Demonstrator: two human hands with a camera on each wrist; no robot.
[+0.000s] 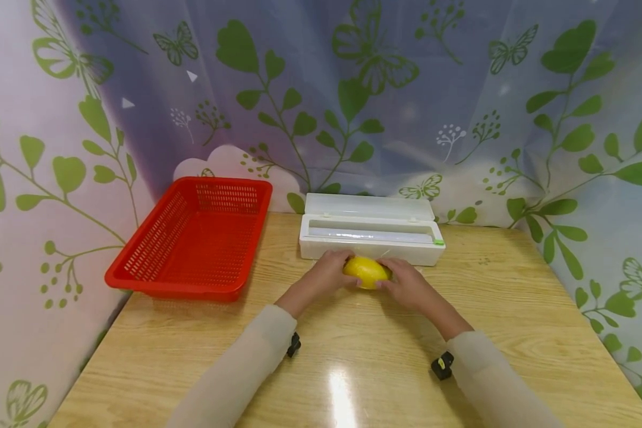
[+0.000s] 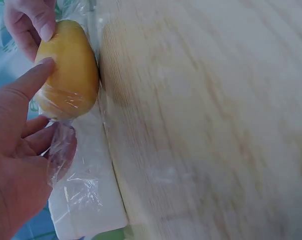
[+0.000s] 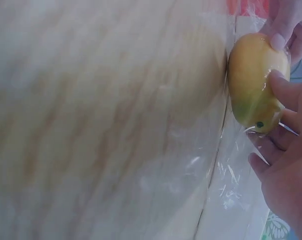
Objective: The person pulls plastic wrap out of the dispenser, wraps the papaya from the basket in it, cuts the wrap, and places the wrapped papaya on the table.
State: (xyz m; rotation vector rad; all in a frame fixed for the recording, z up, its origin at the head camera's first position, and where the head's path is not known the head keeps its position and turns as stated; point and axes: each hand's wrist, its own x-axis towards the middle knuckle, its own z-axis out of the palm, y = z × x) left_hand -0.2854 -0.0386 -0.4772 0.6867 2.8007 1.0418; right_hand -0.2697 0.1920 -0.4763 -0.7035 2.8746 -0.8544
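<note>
A yellow mango (image 1: 365, 272) with clear cling film (image 2: 62, 150) around it is held between both hands, just in front of the white film box (image 1: 321, 248). My left hand (image 1: 330, 271) grips its left end, thumb on the near side. The right hand (image 1: 409, 286) grips the other end, where the skin turns greenish by a dark stem spot in the right wrist view. Loose film gathers at the left fingers, and more wrinkled film (image 3: 230, 187) spreads beyond the right end. The lid (image 1: 369, 206) of the box stands raised, showing a film roll (image 1: 369, 234) inside.
A red plastic basket (image 1: 203, 290) with slotted walls stands at the left of the wooden table (image 1: 513, 321). Behind and at both sides hangs a patterned curtain (image 1: 438, 95). A green piece (image 1: 438, 242) sits at the box's right end.
</note>
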